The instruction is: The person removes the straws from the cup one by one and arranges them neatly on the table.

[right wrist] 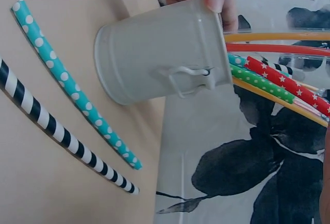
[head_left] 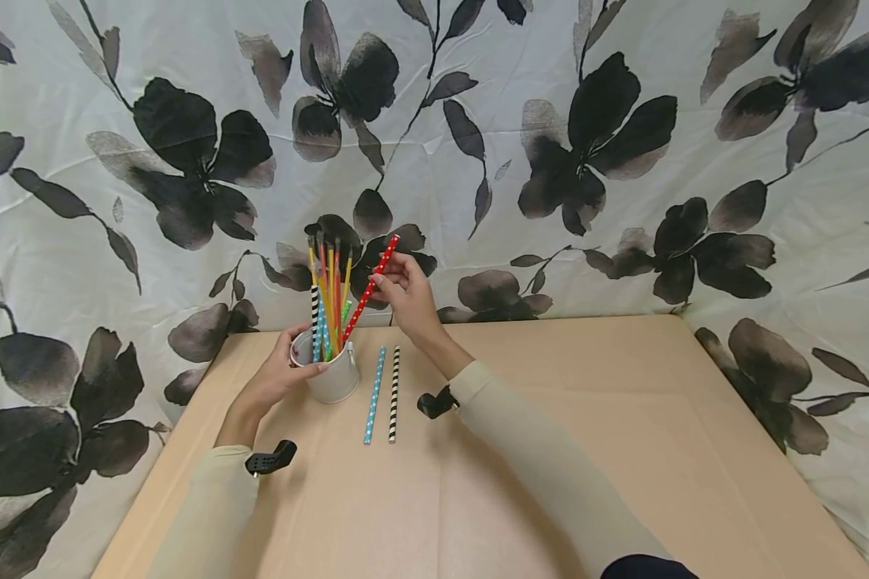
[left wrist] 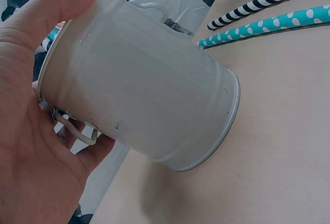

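Observation:
My left hand (head_left: 273, 381) grips a small white metal pail (head_left: 337, 381) at its rim, thumb on the near side and fingers round the far side. Patterned paper straws and thin yellow, orange and red sticks stand upright inside the pail. A red straw with white stars (head_left: 365, 296) leans to the right, its lower end within the pail's mouth. My right hand (head_left: 409, 299) pinches this straw near its top. To the right of the pail lie a blue polka-dot straw (head_left: 375, 394) and a black-and-white striped straw (head_left: 394, 394), side by side.
A tan tabletop (head_left: 521, 450) carries the pail and loose straws. Behind its far edge hangs a white cloth (head_left: 478, 265) printed with dark flowers. Small curved handles (right wrist: 180, 82) stick out from the pail's sides. Each wrist wears a black device (head_left: 271, 458).

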`<act>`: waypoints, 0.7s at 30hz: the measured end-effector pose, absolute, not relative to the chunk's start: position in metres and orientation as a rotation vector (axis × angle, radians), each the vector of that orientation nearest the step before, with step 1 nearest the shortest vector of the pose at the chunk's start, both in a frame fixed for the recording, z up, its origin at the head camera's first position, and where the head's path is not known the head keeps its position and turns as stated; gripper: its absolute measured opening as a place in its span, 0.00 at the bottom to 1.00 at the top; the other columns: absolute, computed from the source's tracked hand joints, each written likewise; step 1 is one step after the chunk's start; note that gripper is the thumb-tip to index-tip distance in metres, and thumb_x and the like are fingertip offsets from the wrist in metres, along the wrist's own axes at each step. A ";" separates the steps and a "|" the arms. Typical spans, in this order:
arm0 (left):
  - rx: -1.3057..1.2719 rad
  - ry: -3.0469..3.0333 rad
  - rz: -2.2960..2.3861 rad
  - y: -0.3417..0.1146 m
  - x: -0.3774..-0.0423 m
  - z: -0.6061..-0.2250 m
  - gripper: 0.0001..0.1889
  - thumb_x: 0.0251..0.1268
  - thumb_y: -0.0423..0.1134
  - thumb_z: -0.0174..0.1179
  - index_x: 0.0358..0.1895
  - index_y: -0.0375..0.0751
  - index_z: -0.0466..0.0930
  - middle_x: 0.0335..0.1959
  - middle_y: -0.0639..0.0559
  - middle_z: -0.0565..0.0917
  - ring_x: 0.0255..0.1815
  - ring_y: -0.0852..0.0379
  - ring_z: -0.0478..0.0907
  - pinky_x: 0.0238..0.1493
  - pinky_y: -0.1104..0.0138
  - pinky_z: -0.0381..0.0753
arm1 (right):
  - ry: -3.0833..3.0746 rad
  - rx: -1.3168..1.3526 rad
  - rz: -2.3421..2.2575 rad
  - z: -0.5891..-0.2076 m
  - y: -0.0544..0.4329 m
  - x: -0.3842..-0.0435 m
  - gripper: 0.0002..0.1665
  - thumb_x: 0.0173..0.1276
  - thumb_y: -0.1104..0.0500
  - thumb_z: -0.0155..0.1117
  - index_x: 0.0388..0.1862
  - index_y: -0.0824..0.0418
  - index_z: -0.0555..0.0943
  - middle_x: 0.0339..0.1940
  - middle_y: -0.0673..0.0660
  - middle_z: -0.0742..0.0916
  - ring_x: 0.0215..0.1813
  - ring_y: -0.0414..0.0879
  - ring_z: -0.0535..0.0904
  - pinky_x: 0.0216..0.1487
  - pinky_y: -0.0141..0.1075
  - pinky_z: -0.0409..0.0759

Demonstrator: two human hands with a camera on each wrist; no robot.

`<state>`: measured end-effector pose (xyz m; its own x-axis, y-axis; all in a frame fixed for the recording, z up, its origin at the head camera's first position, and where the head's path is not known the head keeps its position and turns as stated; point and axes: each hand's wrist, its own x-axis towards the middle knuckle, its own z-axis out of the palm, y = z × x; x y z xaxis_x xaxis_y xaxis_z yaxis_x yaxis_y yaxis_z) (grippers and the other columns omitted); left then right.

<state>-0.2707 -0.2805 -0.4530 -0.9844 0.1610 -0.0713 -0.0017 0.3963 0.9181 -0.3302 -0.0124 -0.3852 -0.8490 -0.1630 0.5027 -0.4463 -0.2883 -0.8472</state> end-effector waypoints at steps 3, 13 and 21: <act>0.149 2.495 1.647 -0.280 -0.270 -0.453 0.52 0.66 0.40 0.68 0.82 0.46 0.38 0.79 0.34 0.48 0.79 0.34 0.50 0.76 0.38 0.53 | -1.738 0.758 2.242 -0.388 -0.011 -0.335 0.25 0.74 0.71 0.59 0.67 0.74 0.66 0.53 0.65 0.78 0.52 0.51 0.83 0.51 0.52 0.85; 0.156 2.481 1.671 -0.280 -0.270 -0.454 0.52 0.65 0.39 0.69 0.81 0.46 0.38 0.79 0.34 0.49 0.78 0.35 0.51 0.76 0.40 0.53 | -1.793 0.723 2.256 -0.385 0.006 -0.334 0.25 0.74 0.70 0.59 0.68 0.73 0.68 0.54 0.67 0.78 0.51 0.54 0.81 0.53 0.58 0.82; 0.175 2.466 1.685 -0.280 -0.270 -0.452 0.51 0.66 0.38 0.68 0.81 0.46 0.38 0.79 0.34 0.49 0.78 0.35 0.51 0.76 0.39 0.53 | -1.903 0.705 2.255 -0.377 0.024 -0.320 0.25 0.73 0.72 0.59 0.67 0.76 0.68 0.52 0.71 0.77 0.54 0.66 0.80 0.52 0.54 0.84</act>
<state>-0.2696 -0.2802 -0.4523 -0.9820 0.1801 -0.0572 0.0122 0.3623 0.9320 -0.3202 0.0245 -0.3774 -0.8865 -0.2102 0.4123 -0.3711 -0.2096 -0.9046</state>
